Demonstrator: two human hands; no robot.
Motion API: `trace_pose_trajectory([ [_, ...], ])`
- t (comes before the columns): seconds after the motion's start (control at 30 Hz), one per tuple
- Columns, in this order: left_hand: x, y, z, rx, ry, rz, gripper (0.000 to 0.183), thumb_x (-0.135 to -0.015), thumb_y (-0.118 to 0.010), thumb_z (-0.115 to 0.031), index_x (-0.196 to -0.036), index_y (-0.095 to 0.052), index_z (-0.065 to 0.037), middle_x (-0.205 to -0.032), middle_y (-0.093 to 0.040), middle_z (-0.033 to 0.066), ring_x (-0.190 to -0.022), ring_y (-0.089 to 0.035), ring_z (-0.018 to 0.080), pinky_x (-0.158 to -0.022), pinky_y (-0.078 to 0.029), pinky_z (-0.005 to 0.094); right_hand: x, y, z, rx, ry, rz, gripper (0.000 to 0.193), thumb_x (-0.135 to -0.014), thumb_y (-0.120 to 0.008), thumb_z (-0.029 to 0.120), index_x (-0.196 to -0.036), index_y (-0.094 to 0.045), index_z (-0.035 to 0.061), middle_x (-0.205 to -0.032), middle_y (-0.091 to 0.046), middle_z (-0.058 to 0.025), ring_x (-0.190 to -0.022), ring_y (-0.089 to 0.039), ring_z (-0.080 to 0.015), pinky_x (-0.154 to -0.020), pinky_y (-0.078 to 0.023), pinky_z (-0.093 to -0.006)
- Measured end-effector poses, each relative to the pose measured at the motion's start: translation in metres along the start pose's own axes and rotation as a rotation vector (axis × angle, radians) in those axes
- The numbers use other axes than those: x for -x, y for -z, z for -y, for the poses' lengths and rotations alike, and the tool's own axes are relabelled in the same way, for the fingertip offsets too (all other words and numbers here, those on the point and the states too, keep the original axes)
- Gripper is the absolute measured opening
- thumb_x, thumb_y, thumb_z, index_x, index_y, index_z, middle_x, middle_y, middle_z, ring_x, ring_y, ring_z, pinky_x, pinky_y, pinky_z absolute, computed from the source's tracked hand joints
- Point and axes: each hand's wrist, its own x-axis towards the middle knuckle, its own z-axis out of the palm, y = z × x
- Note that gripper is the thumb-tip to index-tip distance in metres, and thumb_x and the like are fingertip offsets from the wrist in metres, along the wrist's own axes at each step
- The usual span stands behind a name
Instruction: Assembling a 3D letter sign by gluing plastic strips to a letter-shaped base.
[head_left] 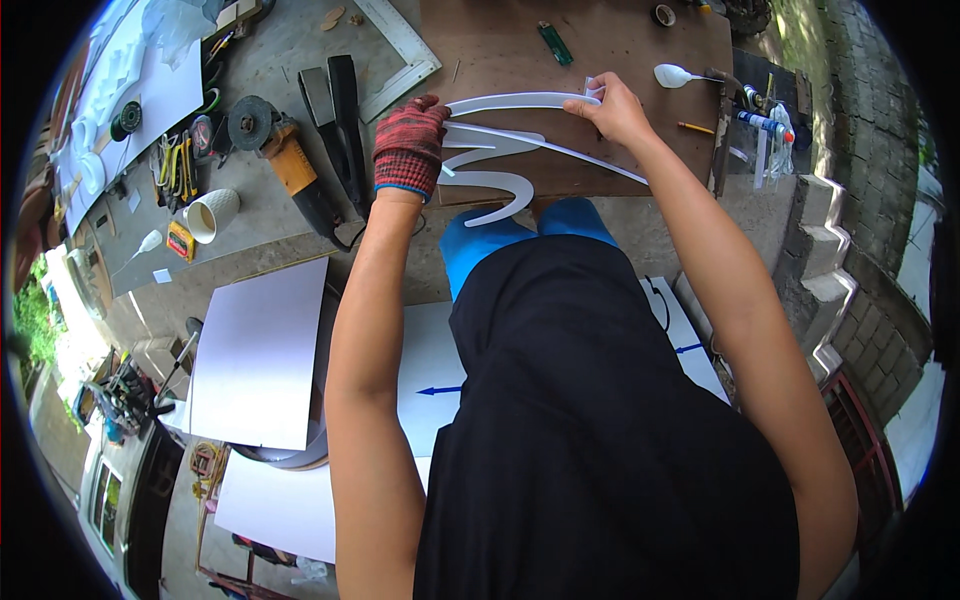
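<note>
Hands (411, 148) (617, 112) holding white strip (515, 101), white cup (220, 208)

Gloved left hand (411, 150): mottled red-and-black, blue hem. Curved strip (525, 100): white. Board (640, 50): brown. Bench (280, 50) looks grey from here. Lighter (554, 43): dark green. Grinder (292, 170): orange and black. Pencil (695, 128): yellow. Shorts (480, 245): bright blue. Shirt (600, 420): plain black.

Passage exists over the brown board (635, 30) ahead of the right hand (615, 112), between the green lighter (554, 43) and the white squeeze bottle (672, 76). The black two-armed tool (346, 100) and angle grinder (292, 178) obstruct leftward of the left hand (413, 150); a white L-shaped frame (400, 32) obstructs ahead.
</note>
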Motion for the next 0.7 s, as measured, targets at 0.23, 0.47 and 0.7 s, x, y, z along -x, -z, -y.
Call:
trace_pose_trajectory([
  [0.23, -0.015, 0.003, -0.018, -0.087, 0.079, 0.213, 0.034, -0.083, -0.068, -0.009, -0.116, -0.071, -0.016, -0.134, -0.062, 0.0073, -0.119, -0.06, 0.0278, -0.101, -0.046, 0.0422, -0.001, 0.003, 0.001, 0.017, -0.026, 0.023, 0.075, -0.073, -0.086, 0.046, -0.121, -0.056, -0.0026, -0.117, -0.064, -0.022, -0.106, -0.064, -0.0331, -0.09, -0.052, -0.0417],
  [0.47, -0.04, -0.002, -0.063, -0.205, -0.031, 0.3, 0.032, -0.089, -0.057, -0.013, -0.119, -0.069, -0.014, -0.143, -0.056, 0.0071, -0.127, -0.055, 0.0295, -0.107, -0.041, 0.0445, -0.004, 0.001, -0.001, 0.028, 0.001, 0.024, 0.075, -0.073, -0.086, 0.047, -0.12, -0.056, -0.0025, -0.117, -0.065, -0.0225, -0.107, -0.064, -0.033, -0.092, -0.051, -0.0417],
  [0.7, -0.062, -0.005, -0.081, -0.332, 0.02, 0.439, 0.025, -0.09, -0.056, -0.011, -0.112, -0.067, -0.009, -0.113, -0.069, 0.0134, -0.11, -0.064, 0.0291, -0.092, -0.05, 0.0425, -0.003, -0.001, -0.002, 0.013, 0.002, 0.014, 0.076, -0.072, -0.087, 0.048, -0.12, -0.057, -0.0023, -0.116, -0.065, -0.0227, -0.107, -0.064, -0.0329, -0.091, -0.051, -0.0419],
])
